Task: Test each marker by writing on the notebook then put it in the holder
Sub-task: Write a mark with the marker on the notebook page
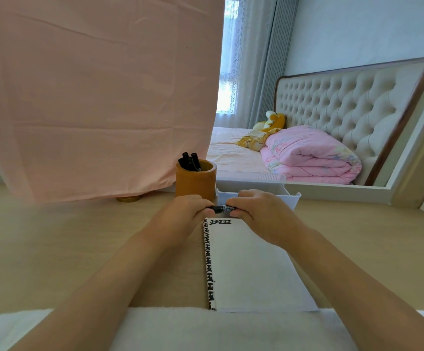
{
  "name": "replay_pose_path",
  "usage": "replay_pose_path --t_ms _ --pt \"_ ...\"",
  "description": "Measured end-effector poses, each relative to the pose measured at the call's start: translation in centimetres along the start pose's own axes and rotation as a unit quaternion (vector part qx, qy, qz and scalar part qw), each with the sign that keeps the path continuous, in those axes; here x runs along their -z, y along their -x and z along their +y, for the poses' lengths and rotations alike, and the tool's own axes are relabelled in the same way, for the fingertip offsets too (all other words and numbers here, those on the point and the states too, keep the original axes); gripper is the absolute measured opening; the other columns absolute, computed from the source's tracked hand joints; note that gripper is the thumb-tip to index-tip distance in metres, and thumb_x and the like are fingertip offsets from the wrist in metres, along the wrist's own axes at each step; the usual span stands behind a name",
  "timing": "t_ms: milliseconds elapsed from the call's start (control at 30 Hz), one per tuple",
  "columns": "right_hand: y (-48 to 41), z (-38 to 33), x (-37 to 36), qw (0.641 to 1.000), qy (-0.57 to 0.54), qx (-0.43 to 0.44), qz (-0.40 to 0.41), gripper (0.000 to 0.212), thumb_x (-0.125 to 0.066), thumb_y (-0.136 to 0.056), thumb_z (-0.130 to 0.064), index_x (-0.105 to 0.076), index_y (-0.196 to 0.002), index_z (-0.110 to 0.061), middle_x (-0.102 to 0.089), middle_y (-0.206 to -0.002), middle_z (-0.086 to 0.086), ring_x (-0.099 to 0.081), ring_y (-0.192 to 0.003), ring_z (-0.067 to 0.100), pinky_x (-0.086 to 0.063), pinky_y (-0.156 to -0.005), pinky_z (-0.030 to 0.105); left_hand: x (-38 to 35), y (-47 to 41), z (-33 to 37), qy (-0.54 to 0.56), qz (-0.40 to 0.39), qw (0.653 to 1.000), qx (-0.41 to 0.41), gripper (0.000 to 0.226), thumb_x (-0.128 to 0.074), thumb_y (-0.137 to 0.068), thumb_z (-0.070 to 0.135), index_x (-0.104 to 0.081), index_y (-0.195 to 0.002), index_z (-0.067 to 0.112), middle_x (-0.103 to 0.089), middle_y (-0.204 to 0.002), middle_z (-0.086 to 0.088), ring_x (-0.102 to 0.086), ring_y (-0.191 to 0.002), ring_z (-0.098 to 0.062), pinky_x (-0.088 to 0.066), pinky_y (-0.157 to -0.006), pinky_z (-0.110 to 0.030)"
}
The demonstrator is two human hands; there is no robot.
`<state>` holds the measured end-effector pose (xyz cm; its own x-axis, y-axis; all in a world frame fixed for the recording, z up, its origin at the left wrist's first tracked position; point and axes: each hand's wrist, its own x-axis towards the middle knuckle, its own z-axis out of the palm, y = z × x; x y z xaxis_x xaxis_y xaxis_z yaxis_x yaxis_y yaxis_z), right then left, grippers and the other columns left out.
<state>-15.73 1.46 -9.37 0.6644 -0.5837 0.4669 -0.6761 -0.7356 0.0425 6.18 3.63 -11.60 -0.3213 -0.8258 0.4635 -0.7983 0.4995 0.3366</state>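
A black marker lies level between my two hands, just above the top edge of the notebook. My left hand grips its left end and my right hand grips its right end. The notebook lies open on the wooden desk, a white page with black marks along its top and left edge. Behind my left hand stands the orange-brown holder with several black markers in it.
A white plastic tray sits behind my right hand, next to the holder. A pink cloth hangs at the back left. A white towel covers the desk's near edge. A mirror at the right shows a bed.
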Motion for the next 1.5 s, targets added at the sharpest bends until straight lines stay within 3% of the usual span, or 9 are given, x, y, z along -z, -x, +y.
replay_pose_path --t_ms 200,467,667,833,1000,1133,1200,1333,1500 --pt "-0.1 -0.5 0.4 0.974 -0.156 -0.117 -0.118 0.026 -0.045 -0.104 -0.037 -0.069 -0.099 -0.029 -0.065 -0.085 -0.01 -0.059 -0.079 0.01 -0.052 -0.075 0.032 0.1 0.3 -0.3 -0.02 0.018 0.999 -0.037 0.023 -0.053 -0.1 0.03 -0.068 -0.115 0.023 -0.061 -0.099 0.008 -0.052 -0.087 -0.007 -0.047 -0.074 -0.031" --pt "-0.1 -0.2 -0.3 0.997 -0.07 -0.039 -0.006 0.022 -0.056 -0.099 -0.032 -0.073 -0.112 -0.027 -0.065 -0.087 -0.007 -0.06 -0.077 0.01 -0.05 -0.067 0.023 0.0 0.3 -0.6 0.022 -0.012 1.0 0.009 0.017 -0.05 -0.1 0.032 -0.066 -0.104 0.032 -0.058 -0.087 0.017 -0.051 -0.083 0.004 -0.035 -0.066 -0.016" --pt "0.1 -0.2 -0.2 0.982 -0.125 -0.119 -0.076 0.031 -0.045 -0.103 -0.038 -0.069 -0.094 -0.021 -0.066 -0.085 -0.006 -0.057 -0.075 0.007 -0.045 -0.067 0.024 0.5 0.4 -1.0 0.0 0.03 0.999 -0.014 0.02 -0.057 -0.097 0.027 -0.069 -0.113 0.026 -0.061 -0.099 0.012 -0.053 -0.088 -0.002 -0.046 -0.077 -0.022" --pt "0.5 0.6 0.5 0.975 -0.172 -0.134 -0.053 0.024 -0.051 -0.102 -0.029 -0.072 -0.104 -0.019 -0.063 -0.084 -0.006 -0.058 -0.079 0.009 -0.049 -0.076 0.03 0.6 0.9 -2.7 0.003 0.058 0.997 0.041 0.023 -0.059 -0.096 0.029 -0.065 -0.118 0.031 -0.062 -0.098 0.017 -0.053 -0.085 0.004 -0.04 -0.072 -0.018" --pt "0.4 0.4 0.6 0.958 -0.245 -0.145 -0.017 0.038 -0.05 -0.102 -0.016 -0.052 -0.137 -0.033 -0.058 -0.094 -0.008 -0.055 -0.077 0.003 -0.044 -0.071 0.012 -0.8 1.3 -3.5 -0.05 0.0 0.992 0.12 0.016 -0.059 -0.094 0.039 -0.06 -0.11 0.038 -0.065 -0.101 0.014 -0.057 -0.087 -0.006 -0.052 -0.076 -0.033" --pt "0.2 0.2 1.2 0.927 -0.342 -0.153 0.015 0.023 -0.045 -0.103 -0.008 -0.058 -0.105 -0.027 -0.062 -0.096 -0.003 -0.054 -0.058 0.001 -0.042 -0.057 0.015 -1.5 1.3 -4.2 -0.072 -0.011 0.988 0.136 0.016 -0.06 -0.091 0.043 -0.066 -0.105 0.037 -0.061 -0.099 0.013 -0.053 -0.094 -0.01 -0.049 -0.082 -0.034" --pt "0.1 0.4 1.6 0.892 -0.42 -0.162 0.018 0.037 -0.039 -0.103 0.001 -0.067 -0.097 -0.022 -0.064 -0.099 0.004 -0.056 -0.056 0.012 -0.046 -0.055 0.025 -1.7 1.4 -4.4 -0.078 -0.021 0.987 0.141 0.021 -0.058 -0.092 0.043 -0.067 -0.11 0.036 -0.057 -0.1 0.011 -0.05 -0.097 -0.012 -0.047 -0.086 -0.035" --pt "0.4 1.2 2.4 0.832 -0.531 -0.153 -0.048 0.059 -0.033 -0.089 0.02 -0.071 -0.113 -0.018 -0.066 -0.111 0.014 -0.066 -0.075 0.023 -0.054 -0.069 0.032 -1.6 1.1 -3.7 -0.042 -0.008 0.987 0.156 0.029 -0.049 -0.096 0.047 -0.061 -0.119 0.034 -0.062 -0.109 0.01 -0.052 -0.101 -0.011 -0.046 -0.088 -0.035" --pt "1.1 2.2 2.6 0.757 -0.626 -0.123 -0.141 0.067 -0.034 -0.081 0.018 -0.061 -0.133 -0.015 -0.066 -0.119 0.014 -0.065 -0.1 0.029 -0.054 -0.09 0.038 -1.8 0.7 -1.4 0.015 -0.009 0.992 0.122 0.042 -0.052 -0.094 0.05 -0.055 -0.131 0.03 -0.055 -0.126 0.012 -0.05 -0.114 -0.007 -0.045 -0.097 -0.033"
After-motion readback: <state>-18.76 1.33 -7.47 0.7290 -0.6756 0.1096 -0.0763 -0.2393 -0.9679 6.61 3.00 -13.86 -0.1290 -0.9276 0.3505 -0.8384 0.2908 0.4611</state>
